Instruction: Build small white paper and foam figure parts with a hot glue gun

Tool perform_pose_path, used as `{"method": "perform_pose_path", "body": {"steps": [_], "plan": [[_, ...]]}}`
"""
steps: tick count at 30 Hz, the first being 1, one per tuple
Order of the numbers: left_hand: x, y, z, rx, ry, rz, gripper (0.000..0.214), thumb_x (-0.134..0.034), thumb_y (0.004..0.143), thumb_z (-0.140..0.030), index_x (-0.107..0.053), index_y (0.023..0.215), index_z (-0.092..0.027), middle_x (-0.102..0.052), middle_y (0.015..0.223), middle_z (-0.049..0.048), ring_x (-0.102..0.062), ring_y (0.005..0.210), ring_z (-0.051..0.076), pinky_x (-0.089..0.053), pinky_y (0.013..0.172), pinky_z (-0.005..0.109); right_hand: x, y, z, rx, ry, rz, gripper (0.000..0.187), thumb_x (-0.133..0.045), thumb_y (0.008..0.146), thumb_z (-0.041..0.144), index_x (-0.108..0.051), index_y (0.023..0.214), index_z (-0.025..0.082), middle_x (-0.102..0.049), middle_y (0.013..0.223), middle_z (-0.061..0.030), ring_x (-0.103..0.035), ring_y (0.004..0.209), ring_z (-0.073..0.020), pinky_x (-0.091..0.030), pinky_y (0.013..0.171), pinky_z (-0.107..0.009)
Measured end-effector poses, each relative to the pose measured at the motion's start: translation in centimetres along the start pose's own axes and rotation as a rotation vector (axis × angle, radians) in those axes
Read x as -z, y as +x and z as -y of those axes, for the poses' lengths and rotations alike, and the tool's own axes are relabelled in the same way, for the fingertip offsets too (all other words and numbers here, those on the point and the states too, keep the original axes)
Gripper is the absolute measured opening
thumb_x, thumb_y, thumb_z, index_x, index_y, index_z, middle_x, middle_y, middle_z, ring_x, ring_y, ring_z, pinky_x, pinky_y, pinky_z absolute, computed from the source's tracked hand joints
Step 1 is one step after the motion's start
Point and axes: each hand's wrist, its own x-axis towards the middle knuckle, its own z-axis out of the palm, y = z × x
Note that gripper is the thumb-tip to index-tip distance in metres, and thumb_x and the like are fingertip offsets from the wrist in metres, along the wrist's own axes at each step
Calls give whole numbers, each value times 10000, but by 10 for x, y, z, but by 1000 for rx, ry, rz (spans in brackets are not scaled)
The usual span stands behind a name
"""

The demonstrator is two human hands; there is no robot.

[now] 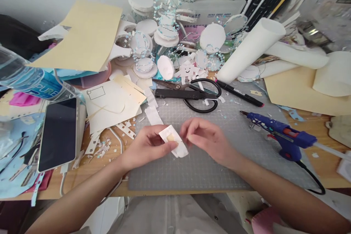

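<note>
My left hand [149,146] pinches a small white foam piece [174,142] with a tan patch on it, just above the grey cutting mat [208,168]. My right hand [204,137] is beside it, fingers curled in a pinch at the piece's right edge. Whether the right fingers hold anything of their own is too small to tell. Both hands hover over the near middle of the mat.
Black scissors [197,95] and a black pen [238,93] lie at the mat's far edge. A blue glue gun [282,135] rests at right, a phone [57,133] and water bottle [30,78] at left. White foam discs, paper rolls [252,49] and markers crowd the back.
</note>
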Motion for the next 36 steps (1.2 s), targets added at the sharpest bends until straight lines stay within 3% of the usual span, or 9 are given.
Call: {"method": "perform_pose_path", "body": {"steps": [3,6,10,15,23,30,36], "plan": [[4,-1,3,87,-113,46,227,-745,781,-335,-661,732,-131,-638,656,10,-528,558,84,-425,525,188,8,0,6,240,-103,-187,25,-592,893,215,-589,897,240,-562,1069,-37,-555,913,-147,-469,782,-310],[5,0,4,160,-203,84,259,-769,753,-364,-666,706,-131,-648,629,11,-523,532,77,-414,513,185,10,-2,10,411,-340,-263,119,-570,890,157,-586,933,267,-543,1034,-48,-544,990,-184,-469,847,-358],[2,3,3,206,-241,55,285,-807,692,-379,-671,691,-130,-636,600,4,-497,514,73,-402,497,187,3,-4,5,480,-577,-87,183,-579,880,143,-589,985,293,-542,987,-43,-559,924,-184,-491,826,-372],[1,4,4,204,-260,67,250,-804,698,-341,-676,705,-126,-621,609,-8,-474,515,61,-392,497,180,-1,-3,1,549,-648,68,181,-569,892,134,-608,981,286,-521,931,-18,-554,834,-139,-490,723,-302],[3,3,7,234,-240,120,241,-786,735,-330,-675,720,-117,-626,638,-2,-502,537,62,-388,514,177,1,-4,3,555,-648,123,153,-601,882,122,-638,951,254,-519,945,-18,-555,860,-123,-475,713,-261],[1,2,3,183,-204,128,223,-762,772,-312,-671,747,-109,-605,642,-9,-501,560,65,-409,547,184,0,-4,-2,428,-507,85,122,-645,862,137,-645,914,246,-551,981,-24,-565,895,-139,-482,800,-311],[0,2,4,144,-175,136,219,-730,806,-319,-669,778,-111,-611,665,-7,-501,574,67,-420,566,184,-2,-3,-2,354,-425,59,44,-652,868,191,-626,865,225,-558,944,-40,-570,887,-155,-495,786,-324]]}}
